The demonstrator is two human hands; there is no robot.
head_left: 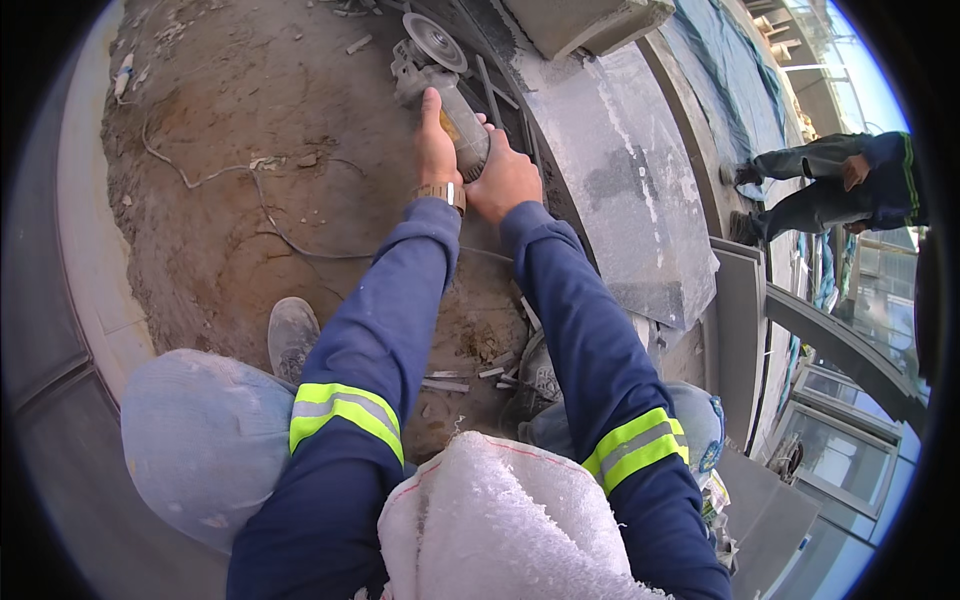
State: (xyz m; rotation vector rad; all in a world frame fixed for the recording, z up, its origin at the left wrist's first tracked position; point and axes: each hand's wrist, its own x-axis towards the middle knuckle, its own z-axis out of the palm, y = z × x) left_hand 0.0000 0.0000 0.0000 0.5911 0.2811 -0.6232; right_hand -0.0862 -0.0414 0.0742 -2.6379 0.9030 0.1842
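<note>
Both arms reach forward over the dirt, holding a dusty angle grinder (464,130) with a round disc (436,42) at its far end. My left hand (437,148) is wrapped along the left side of the tool's body, thumb pointing toward the head. Around the rear end of the body, my right hand (508,178) is closed, its fingers partly hidden. The disc is near the left edge of a grey stone slab (625,170); whether it touches anything I cannot tell.
A pale cable (285,238) winds across the dirt floor (220,130). Thin offcut strips (445,385) lie near my feet. A stone block (590,22) rests at the slab's far end. Another person (840,185) stands at right, beside a blue tarp (720,75).
</note>
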